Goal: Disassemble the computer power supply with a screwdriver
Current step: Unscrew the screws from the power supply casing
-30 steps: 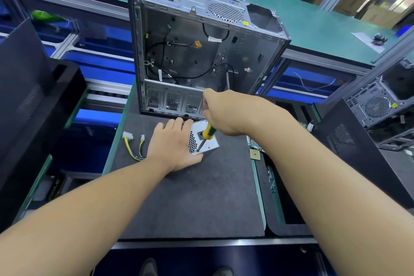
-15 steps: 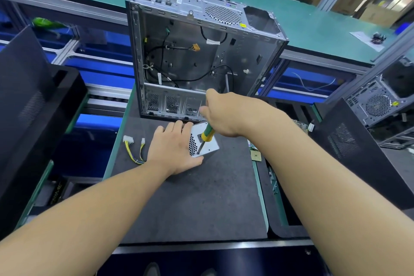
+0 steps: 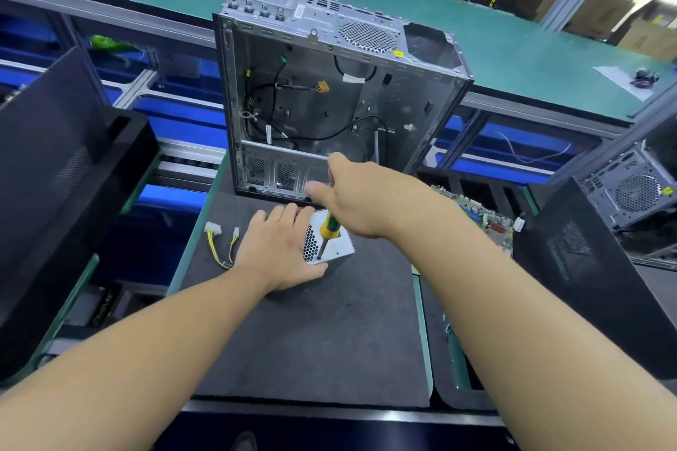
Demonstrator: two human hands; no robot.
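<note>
One small silver perforated power supply box (image 3: 335, 245) is lying on the grey mat (image 3: 315, 333), mostly hiding under my flat, spread left hand (image 3: 280, 249); my right hand (image 3: 361, 199), fingers loosening, is steadying one yellow-green-handled screwdriver (image 3: 327, 234) on it

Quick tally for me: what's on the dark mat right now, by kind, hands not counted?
Open computer case: 1
Power supply, under the left hand: 1
Screwdriver, held by the right hand, tip on the supply: 1
White cable connectors on yellow and black wires: 2
Total: 5
</note>
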